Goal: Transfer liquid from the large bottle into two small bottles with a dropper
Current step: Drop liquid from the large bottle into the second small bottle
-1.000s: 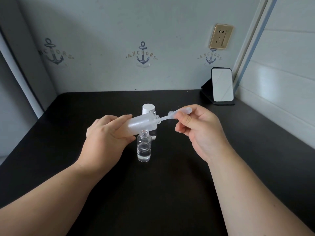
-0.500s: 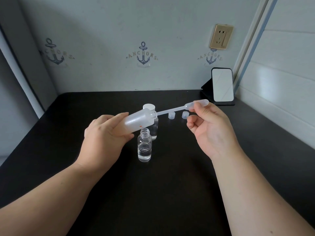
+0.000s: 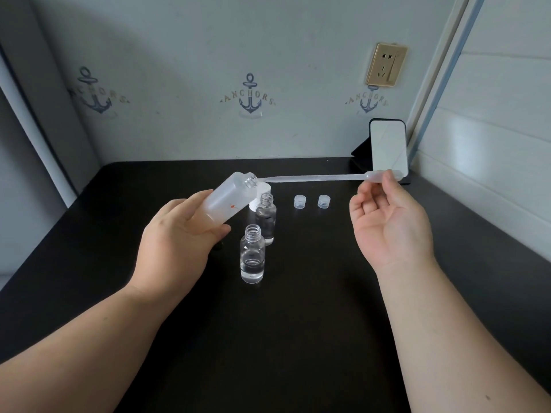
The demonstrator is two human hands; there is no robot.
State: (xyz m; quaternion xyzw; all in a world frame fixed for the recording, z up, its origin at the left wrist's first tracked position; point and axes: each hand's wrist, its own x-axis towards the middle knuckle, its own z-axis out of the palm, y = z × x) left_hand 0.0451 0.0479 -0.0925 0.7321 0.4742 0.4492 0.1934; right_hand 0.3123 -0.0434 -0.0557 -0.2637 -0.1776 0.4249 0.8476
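My left hand [image 3: 179, 242] grips the large frosted bottle [image 3: 229, 201], tilted with its open mouth up and to the right. My right hand [image 3: 390, 222] pinches the bulb of a long clear dropper [image 3: 316, 177], held nearly level, its tip just at the large bottle's mouth. Two small clear bottles stand open on the black table [image 3: 298, 338]: the nearer one [image 3: 252, 254] holds some liquid at the bottom, the farther one [image 3: 266, 219] stands just behind it.
Two small clear caps [image 3: 300, 201] [image 3: 324, 201] lie right of the bottles. A white cap [image 3: 262, 193] sits behind the large bottle. A small mirror on a stand [image 3: 387, 150] is at the back right corner by the wall.
My right hand has drawn the dropper out of the large bottle, moving right and up. The left hand has tilted the bottle's mouth higher. The two caps came into view.
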